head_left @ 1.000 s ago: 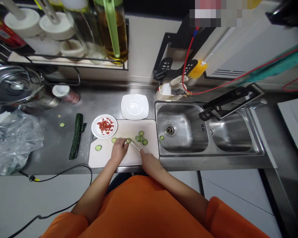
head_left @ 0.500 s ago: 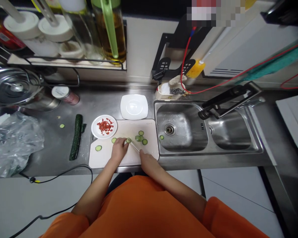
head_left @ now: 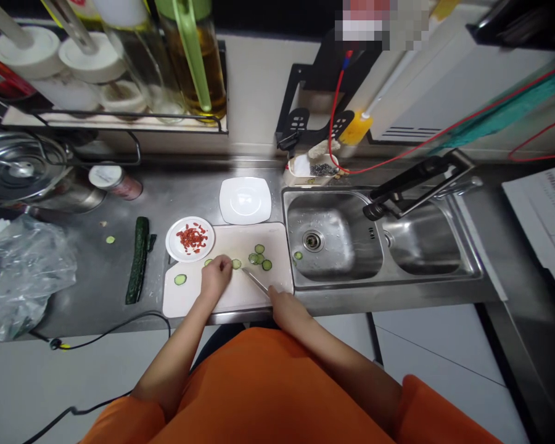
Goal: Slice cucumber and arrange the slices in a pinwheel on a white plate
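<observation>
My right hand (head_left: 287, 306) grips a knife (head_left: 258, 282) by its handle. The blade points up and left over the white cutting board (head_left: 254, 299). My left hand (head_left: 216, 275) rests at the board's middle with its fingers curled together; what they hold, if anything, is hidden. Just right of those fingertips lies a cucumber slice (head_left: 236, 264), apart from the blade. Several more cucumber slices (head_left: 256, 259) cluster toward the board's right side. Another slice (head_left: 180, 279) lies at the left, and one is partly covered by my left hand.
A plate of chopped red pieces (head_left: 170, 242) overlaps the board's upper left corner. Behind the board stands a white square plate (head_left: 245, 200). A length of cucumber (head_left: 137, 259) lies to the left, near a plastic bag (head_left: 23, 277). On the right is a double sink (head_left: 337, 285).
The knife has moved right and back, away from the cucumber slice. My left fingers have drawn off that slice, which now lies on the board. The view has shifted slightly.
</observation>
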The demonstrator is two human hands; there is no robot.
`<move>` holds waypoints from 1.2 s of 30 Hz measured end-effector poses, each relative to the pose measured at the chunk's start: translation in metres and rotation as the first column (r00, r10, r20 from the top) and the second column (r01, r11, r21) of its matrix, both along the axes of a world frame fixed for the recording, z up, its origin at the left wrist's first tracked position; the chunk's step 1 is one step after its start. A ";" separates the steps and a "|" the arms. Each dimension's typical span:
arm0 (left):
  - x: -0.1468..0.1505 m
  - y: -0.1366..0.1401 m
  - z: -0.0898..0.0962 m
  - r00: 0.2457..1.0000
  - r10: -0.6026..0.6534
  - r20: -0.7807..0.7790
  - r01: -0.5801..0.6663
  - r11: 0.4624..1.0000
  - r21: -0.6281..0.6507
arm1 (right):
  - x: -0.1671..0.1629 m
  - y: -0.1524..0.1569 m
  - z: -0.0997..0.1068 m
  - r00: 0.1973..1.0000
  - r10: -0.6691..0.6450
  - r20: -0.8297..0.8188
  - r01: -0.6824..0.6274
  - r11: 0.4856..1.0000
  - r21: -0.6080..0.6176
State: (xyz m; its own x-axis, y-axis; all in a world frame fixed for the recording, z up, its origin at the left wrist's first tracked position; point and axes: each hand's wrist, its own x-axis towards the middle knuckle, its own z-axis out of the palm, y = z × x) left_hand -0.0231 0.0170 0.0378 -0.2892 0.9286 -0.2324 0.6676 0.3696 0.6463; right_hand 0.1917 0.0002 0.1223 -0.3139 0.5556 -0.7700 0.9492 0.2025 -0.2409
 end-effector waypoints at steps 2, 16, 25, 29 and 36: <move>-0.011 -0.005 0.000 0.996 0.088 -0.003 -0.088 0.996 -0.013 | 0.000 0.000 0.000 1.000 -0.002 -0.004 0.002 1.000 0.003; 0.012 0.001 -0.017 0.989 -0.070 -0.128 0.081 0.994 0.080 | -0.001 0.002 0.002 1.000 0.005 0.018 -0.005 1.000 -0.015; 0.015 0.008 -0.004 0.996 -0.076 -0.036 0.077 0.996 0.034 | 0.000 0.000 0.001 1.000 -0.007 0.022 0.007 1.000 -0.006; 0.011 0.003 0.000 1.000 -0.006 0.030 0.005 1.000 0.031 | 0.001 0.001 0.001 1.000 -0.004 0.031 0.005 1.000 0.000; -0.026 -0.015 0.002 0.966 0.258 0.030 -0.258 0.966 0.024 | 0.002 0.001 0.000 1.000 0.009 0.028 -0.009 1.000 0.006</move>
State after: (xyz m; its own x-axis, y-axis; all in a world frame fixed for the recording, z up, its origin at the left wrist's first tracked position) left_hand -0.0492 0.0015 0.0395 -0.5139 0.8295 -0.2186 0.5348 0.5090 0.6744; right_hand 0.1934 0.0017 0.1222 -0.2973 0.5573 -0.7753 0.9537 0.2121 -0.2133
